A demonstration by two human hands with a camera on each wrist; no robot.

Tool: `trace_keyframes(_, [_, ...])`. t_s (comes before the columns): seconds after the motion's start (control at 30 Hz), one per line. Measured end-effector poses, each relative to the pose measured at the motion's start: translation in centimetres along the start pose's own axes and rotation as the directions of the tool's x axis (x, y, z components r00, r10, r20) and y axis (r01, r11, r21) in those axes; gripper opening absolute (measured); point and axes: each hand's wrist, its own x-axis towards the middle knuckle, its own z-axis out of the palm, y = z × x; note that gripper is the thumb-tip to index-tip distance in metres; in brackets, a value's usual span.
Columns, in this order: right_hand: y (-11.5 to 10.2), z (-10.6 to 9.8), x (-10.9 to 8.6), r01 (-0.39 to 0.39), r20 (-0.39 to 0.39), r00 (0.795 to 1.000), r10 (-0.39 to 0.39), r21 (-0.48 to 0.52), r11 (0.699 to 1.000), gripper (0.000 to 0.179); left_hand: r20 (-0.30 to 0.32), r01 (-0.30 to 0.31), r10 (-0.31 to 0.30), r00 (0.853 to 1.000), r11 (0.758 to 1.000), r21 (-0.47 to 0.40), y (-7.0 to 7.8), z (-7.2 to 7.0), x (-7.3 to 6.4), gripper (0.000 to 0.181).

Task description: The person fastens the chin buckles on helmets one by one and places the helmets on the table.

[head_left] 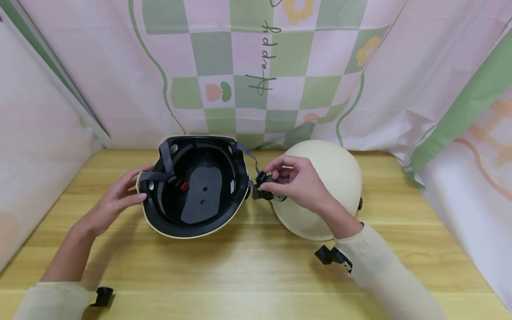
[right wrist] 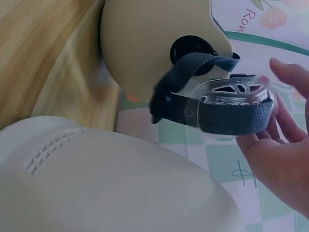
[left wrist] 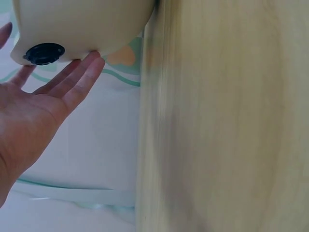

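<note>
A cream helmet (head_left: 204, 231) lies with its black padded inside facing up. My left hand (head_left: 108, 200) holds its left rim, thumb at the edge and fingers on the outer shell. In the left wrist view those fingers touch the shell beside a round black fitting (left wrist: 44, 53). My right hand (head_left: 300, 182) holds the grey chin strap (right wrist: 234, 117) off the helmet's right side, by a clear plastic chin cup (right wrist: 212, 92) on the webbing. A red-and-black buckle piece (head_left: 184, 186) hangs inside the helmet from the left strap.
A second cream helmet (head_left: 332, 164) sits dome up on the wooden table (head_left: 224, 275), partly behind my right hand and forearm. A patterned curtain (head_left: 248, 58) hangs along the table's back edge, with more fabric at both sides. Each sleeve carries a black wrist device (head_left: 104, 296).
</note>
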Motion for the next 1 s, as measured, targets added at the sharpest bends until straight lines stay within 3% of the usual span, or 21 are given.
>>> trace_keyframes(0.17, [0.2, 0.1, 0.1, 0.058, -0.026, 0.998, -0.061, -0.097, 0.994, 0.034, -0.003, 0.001, -0.001, 1.0, 1.0, 0.017, 0.1, 0.0, 0.0, 0.058])
trace_keyframes(0.3, [0.4, 0.1, 0.1, 0.045, -0.015, 0.999, -0.047, -0.114, 0.992, 0.041, -0.003, 0.001, -0.001, 1.0, 1.0, 0.029, 0.1, 0.0, 0.0, 0.058])
trace_keyframes(0.43, [0.5, 0.2, 0.2, 0.026, 0.012, 1.0, -0.025, -0.068, 0.997, 0.037, -0.001, -0.003, 0.003, 1.0, 0.999, 0.038, 0.0, 0.0, 0.0, 0.058])
trace_keyframes(0.6, [0.5, 0.2, 0.1, 0.064, 0.06, 0.996, -0.066, 0.042, 0.997, 0.031, -0.01, 0.007, -0.006, 1.0, 0.998, 0.065, 0.1, 0.0, -0.1, 0.058])
trace_keyframes(0.77, [0.5, 0.2, 0.1, 0.09, 0.059, 0.994, -0.096, 0.099, 0.991, 0.027, -0.077, 0.017, -0.007, 0.997, 0.991, 0.13, 0.3, 0.3, 0.0, 0.053])
trace_keyframes(0.83, [0.5, 0.2, 0.1, 0.087, 0.045, 0.995, -0.092, 0.099, 0.991, 0.026, -0.141, -0.013, 0.039, 0.989, 0.984, 0.178, 0.4, 0.6, 0.2, 0.05])
trace_keyframes(0.9, [0.4, 0.3, 0.2, 0.079, 0.033, 0.996, -0.083, 0.099, 0.992, 0.025, -0.219, -0.056, 0.112, 0.969, 0.968, 0.246, 0.6, 1.0, 0.5, 0.045])
trace_keyframes(1.0, [0.4, 0.4, 0.3, 0.082, 0.028, 0.996, -0.085, 0.103, 0.991, 0.026, -0.289, -0.133, 0.272, 0.918, 0.896, 0.423, 1.3, 1.7, 1.3, 0.043])
